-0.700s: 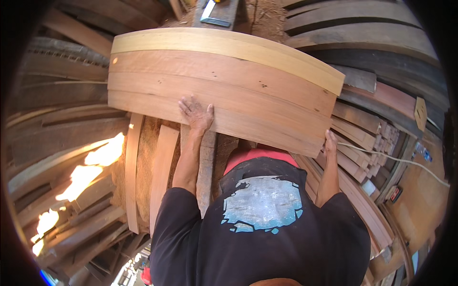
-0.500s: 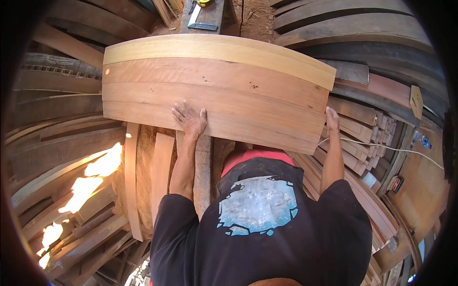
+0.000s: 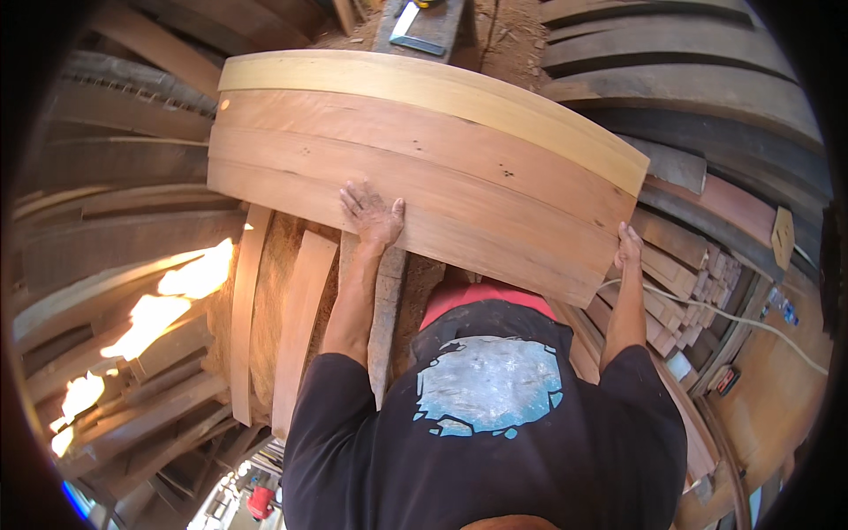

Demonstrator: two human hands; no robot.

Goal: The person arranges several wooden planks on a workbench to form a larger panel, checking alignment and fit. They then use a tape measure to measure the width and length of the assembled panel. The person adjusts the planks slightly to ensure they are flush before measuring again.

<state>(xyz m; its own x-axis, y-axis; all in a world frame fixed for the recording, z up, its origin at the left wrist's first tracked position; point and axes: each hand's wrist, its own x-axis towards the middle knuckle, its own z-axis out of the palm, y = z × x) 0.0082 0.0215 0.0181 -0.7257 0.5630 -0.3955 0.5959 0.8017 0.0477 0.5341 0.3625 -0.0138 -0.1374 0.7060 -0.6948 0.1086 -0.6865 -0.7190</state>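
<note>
Before me lies a broad wooden panel (image 3: 415,172) of several planks set edge to edge, its far strip pale yellow and the rest reddish brown. Its far edge curves outward. Flat on the nearest planks rests my left hand (image 3: 374,219), open with fingers spread. My right hand (image 3: 629,246) grips the panel's right end, fingers bent over the edge; the underside of that grip is hidden. Beneath the panel a narrow wooden support beam (image 3: 386,296) shows near my left forearm.
Past the far edge, a try square (image 3: 412,34) lies on the support. Dark planks (image 3: 662,44) are stacked at the far right, small timber offcuts (image 3: 698,291) nearer. Loose boards (image 3: 305,318) and bright sunlit patches are at left. A pale cable (image 3: 707,298) runs right.
The panel appears rotated slightly clockwise in view, its right end now lower, as the surroundings shift too. My right hand's fingers have bent over the end edge; my left stays flat.
</note>
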